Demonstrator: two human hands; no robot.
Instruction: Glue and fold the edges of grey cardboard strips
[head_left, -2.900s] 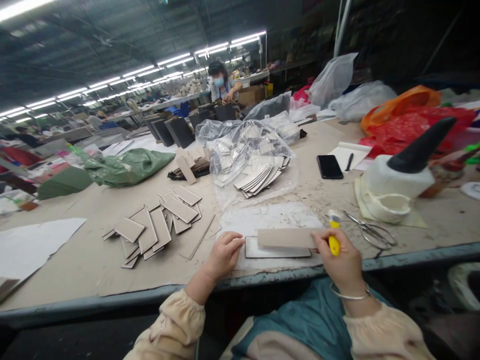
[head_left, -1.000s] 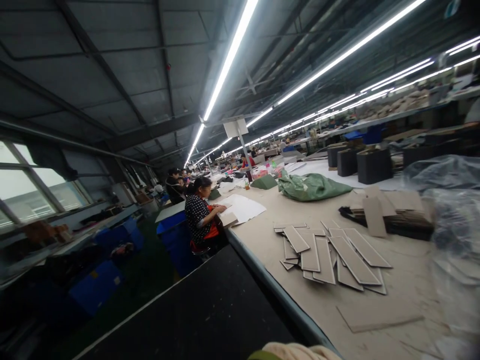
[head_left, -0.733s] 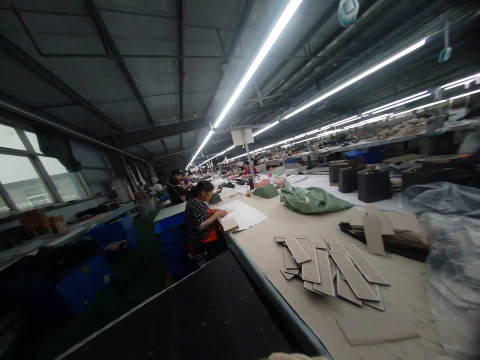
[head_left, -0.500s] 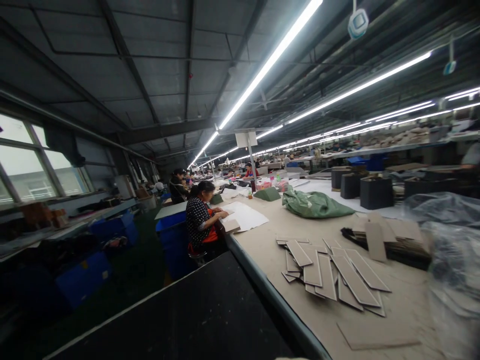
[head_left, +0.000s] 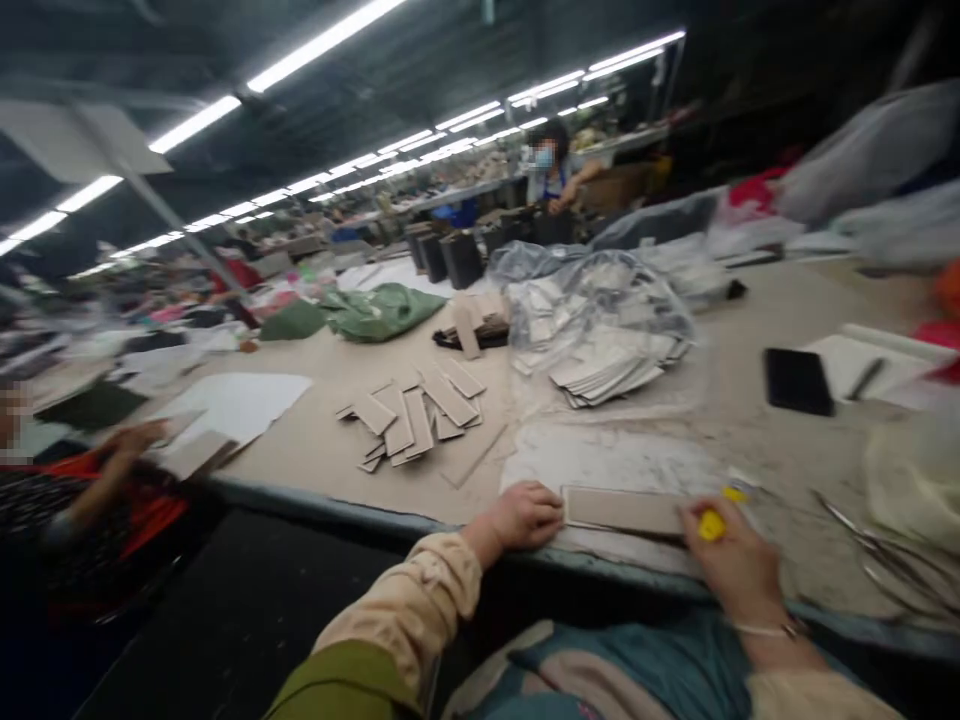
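A long grey card strip (head_left: 626, 509) lies near the table's front edge. My left hand (head_left: 521, 516) rests at its left end with the fingers curled against it. My right hand (head_left: 731, 565) sits at the strip's right end, closed round a yellow-handled tool (head_left: 712, 520). The picture is smeared by motion, so the finger contact on the strip is unclear.
A loose heap of card strips (head_left: 416, 410) lies to the left, with a clear bag of more pieces (head_left: 600, 320) behind. A black phone (head_left: 798, 381) and scissors (head_left: 885, 550) lie to the right. A co-worker's hand (head_left: 135, 437) works at the far left; another person (head_left: 553, 170) stands behind.
The view has swung from the hall and ceiling on the left back down to the table. My hands, out of view for the last second, show again at the card strip.
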